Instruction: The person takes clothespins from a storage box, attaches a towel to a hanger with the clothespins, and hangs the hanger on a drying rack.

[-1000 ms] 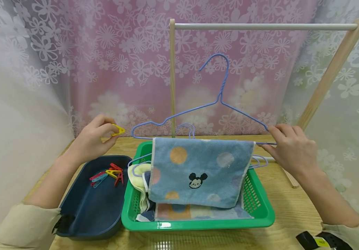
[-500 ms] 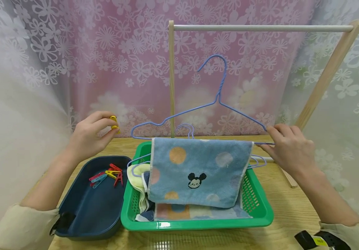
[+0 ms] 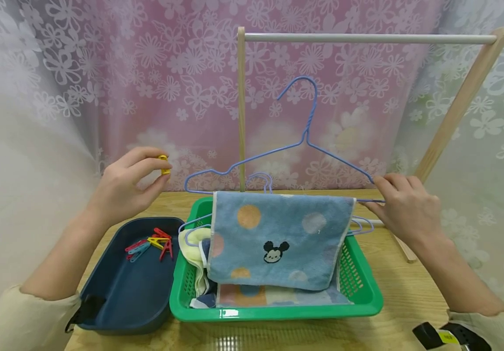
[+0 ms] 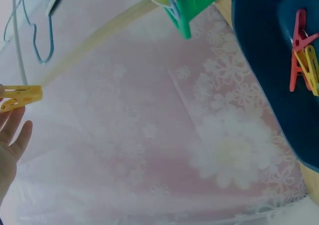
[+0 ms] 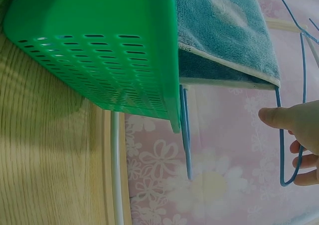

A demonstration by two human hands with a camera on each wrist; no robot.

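My left hand [image 3: 129, 183] pinches a yellow clothespin [image 3: 164, 165] between thumb and fingers, left of the hanger's end; the left wrist view shows the same clothespin [image 4: 22, 96] side-on. With my right hand [image 3: 407, 209] I grip the right end of a blue wire hanger [image 3: 269, 152], its hook pointing up. Over the hanger's bottom bar drapes a folded blue towel [image 3: 278, 229] with pale and orange dots and a mouse face. The towel hangs over a green basket [image 3: 278, 314]. In the right wrist view the thumb and fingers [image 5: 274, 117] wrap the hanger's corner.
A dark blue tub [image 3: 125, 287] at the left holds several red, yellow and blue clothespins [image 3: 160, 241]. The basket contains more hangers [image 3: 361, 226] and folded cloths [image 3: 195, 243]. Behind it stands a wooden rack with a white rail [image 3: 366, 38], on a wooden table [image 3: 401, 292].
My left hand has risen slightly, and the yellow clothespin has turned from pointing right to nearly end-on. The right hand, hanger and towel stay almost still.
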